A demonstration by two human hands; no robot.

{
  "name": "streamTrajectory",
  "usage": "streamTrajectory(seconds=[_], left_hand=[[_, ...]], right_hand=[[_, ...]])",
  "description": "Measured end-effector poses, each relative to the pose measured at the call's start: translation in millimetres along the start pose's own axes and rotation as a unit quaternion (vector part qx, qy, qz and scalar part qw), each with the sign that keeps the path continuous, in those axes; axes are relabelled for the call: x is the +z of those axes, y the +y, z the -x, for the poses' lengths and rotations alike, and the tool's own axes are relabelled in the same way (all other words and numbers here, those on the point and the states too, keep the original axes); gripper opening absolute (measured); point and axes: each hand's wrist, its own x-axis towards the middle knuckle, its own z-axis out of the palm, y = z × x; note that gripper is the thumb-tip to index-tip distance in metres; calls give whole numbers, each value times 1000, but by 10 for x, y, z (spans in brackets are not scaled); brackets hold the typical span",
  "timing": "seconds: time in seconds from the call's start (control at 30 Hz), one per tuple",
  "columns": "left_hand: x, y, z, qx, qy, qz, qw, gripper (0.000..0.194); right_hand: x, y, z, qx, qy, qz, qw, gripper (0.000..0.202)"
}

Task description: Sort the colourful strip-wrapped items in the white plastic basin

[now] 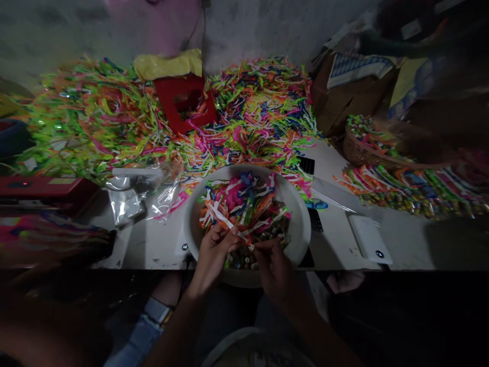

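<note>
A white basin (pixel 304 224) stands at the table's front edge, holding many coloured strips and small beady pieces. Above its front part, my left hand (pixel 217 250) is closed on a white and orange strip (pixel 229 224), pinched between thumb and fingers. Close by on the right, my right hand (pixel 273 260) is closed at the strip's lower end, where a small pale piece (pixel 251 247) shows at the fingertips. The two hands are slightly apart.
Heaps of coloured strips (pixel 263 97) lie behind the basin, around a red container (pixel 168 104). A plastic bag (pixel 128 201) and red box (pixel 42 193) are left. On the right are a white device (pixel 369 237), a brown basin (pixel 353 148) and rows of strips (pixel 420 183).
</note>
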Motion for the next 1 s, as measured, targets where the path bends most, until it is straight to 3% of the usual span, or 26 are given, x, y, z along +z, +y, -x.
streamTrajectory(seconds=[0.3, 0.53, 0.7, 0.77, 0.83, 0.93, 1.0], left_hand=[[-15, -17, -12, 5, -6, -17, 1000, 25], [12, -25, 62, 7, 2, -54, 998, 32], [20, -13, 204, -9, 51, -68, 996, 36], [-12, 24, 270, -12, 80, -81, 993, 35], [-95, 99, 325, 5, 114, -107, 988, 36], [-368, 291, 360, 69, 191, -155, 967, 38], [-656, 440, 337, 99, 247, -221, 938, 41]], right_hand=[[3, -44, -63, 51, -10, -31, 998, 12], [-83, -126, -167, 80, -124, -42, 988, 19], [13, -118, -130, 60, -114, -90, 988, 19], [24, -148, -149, 35, -112, -60, 991, 20], [-27, -171, -219, -16, -148, 16, 989, 20], [-205, -130, -378, -81, -216, 169, 958, 18], [-322, -50, -464, -50, -229, 282, 930, 16]])
